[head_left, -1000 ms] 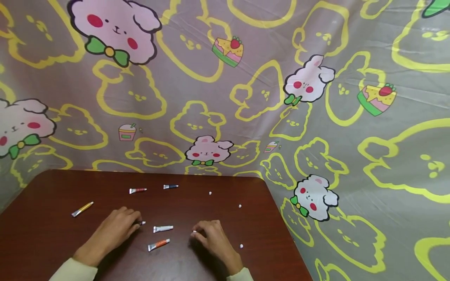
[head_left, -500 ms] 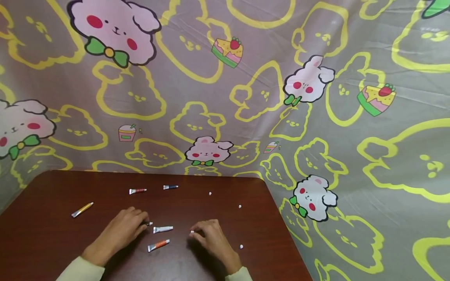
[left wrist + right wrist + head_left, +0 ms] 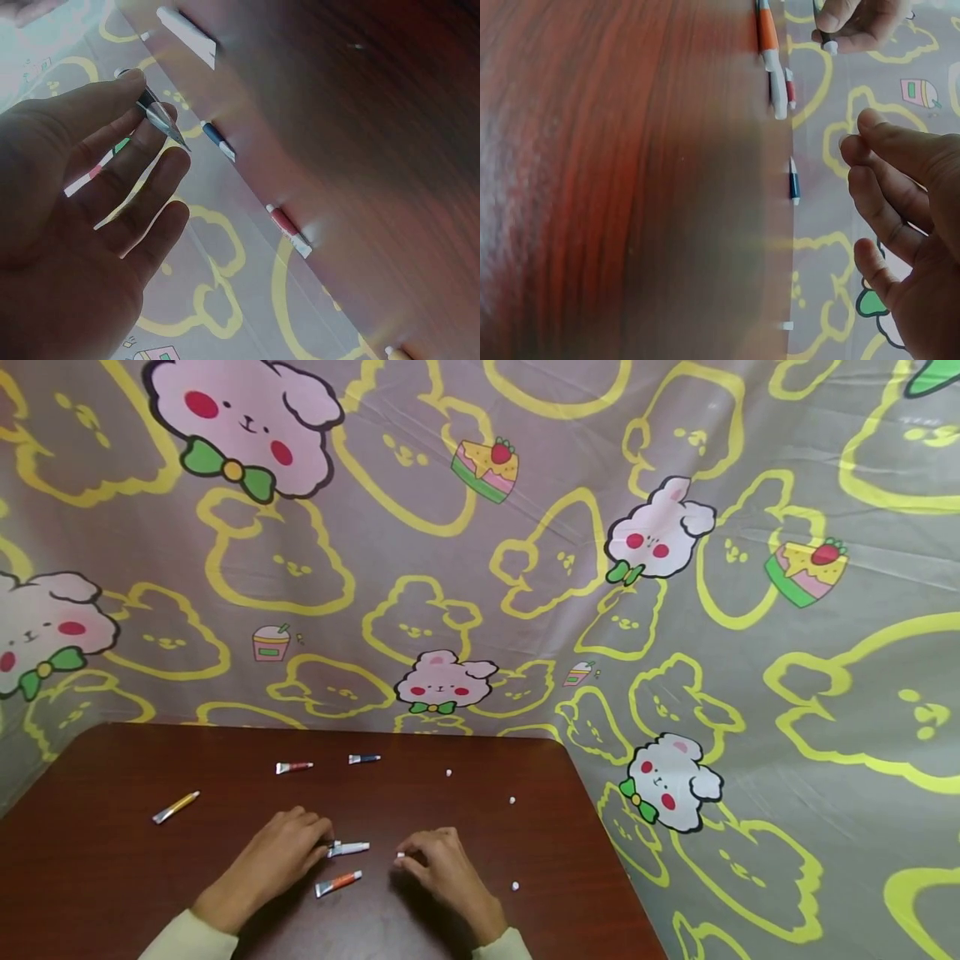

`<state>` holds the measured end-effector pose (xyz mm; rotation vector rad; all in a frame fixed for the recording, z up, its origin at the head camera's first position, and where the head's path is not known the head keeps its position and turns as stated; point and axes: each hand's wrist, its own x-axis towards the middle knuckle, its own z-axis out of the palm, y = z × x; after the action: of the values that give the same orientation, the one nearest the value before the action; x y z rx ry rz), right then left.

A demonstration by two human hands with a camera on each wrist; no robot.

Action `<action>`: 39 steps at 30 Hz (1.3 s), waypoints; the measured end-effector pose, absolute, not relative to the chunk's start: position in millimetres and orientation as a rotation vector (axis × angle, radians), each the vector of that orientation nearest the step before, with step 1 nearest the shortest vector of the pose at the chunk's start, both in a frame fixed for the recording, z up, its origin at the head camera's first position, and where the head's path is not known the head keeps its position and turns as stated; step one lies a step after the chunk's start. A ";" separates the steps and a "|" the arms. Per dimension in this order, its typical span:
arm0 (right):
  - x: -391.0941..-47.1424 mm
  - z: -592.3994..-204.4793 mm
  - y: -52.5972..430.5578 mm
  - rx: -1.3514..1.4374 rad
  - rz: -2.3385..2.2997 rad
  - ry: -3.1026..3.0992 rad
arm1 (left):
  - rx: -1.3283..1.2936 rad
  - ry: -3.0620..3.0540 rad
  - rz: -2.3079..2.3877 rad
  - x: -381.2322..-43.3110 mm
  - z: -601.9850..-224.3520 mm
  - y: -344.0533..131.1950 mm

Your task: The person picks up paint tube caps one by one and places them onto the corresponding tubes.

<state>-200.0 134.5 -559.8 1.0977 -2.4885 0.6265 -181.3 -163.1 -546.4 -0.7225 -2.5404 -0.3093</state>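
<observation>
My left hand point(image 3: 273, 856) pinches a small black paint tube point(image 3: 155, 109) between thumb and forefinger, its other fingers fairly straight. The tube's crimped silver end shows in the left wrist view, its white tip in the right wrist view. A small white cap point(image 3: 401, 855) is pinched by my right hand point(image 3: 447, 870), to the right of the tubes. Between the hands lie a white paint tube point(image 3: 351, 849) and, nearer me, an orange paint tube point(image 3: 339, 883). In the head view, my left fingertips are right at the white tube's flat end.
Farther back on the brown table point(image 3: 420, 927) lie a red tube point(image 3: 295, 767) and a blue tube point(image 3: 364, 759). A yellow tube point(image 3: 176, 807) lies at the left. Small white caps point(image 3: 515, 886) are scattered to the right. A patterned curtain point(image 3: 525, 627) stands behind the table.
My left hand has moved right with the black paint tube, coming up to the white tube. My right hand has shifted slightly left with the cap, narrowing the gap.
</observation>
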 end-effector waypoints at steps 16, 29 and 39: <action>-197.3 -558.1 128.2 1.111 0.573 -2.472 | -0.801 -2.534 -0.315 -179.7 -544.6 -149.3; -196.4 -555.9 120.7 1.096 0.600 -2.555 | -0.831 -2.531 -0.282 -177.4 -544.5 -141.1; -200.6 -553.0 117.4 1.120 0.596 -2.532 | -0.852 -2.508 -0.282 -178.1 -540.1 -134.8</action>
<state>-200.6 117.4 -553.0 1.1201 -2.5321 0.5958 -178.1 -134.8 -540.1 -0.8516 -2.5081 -0.2816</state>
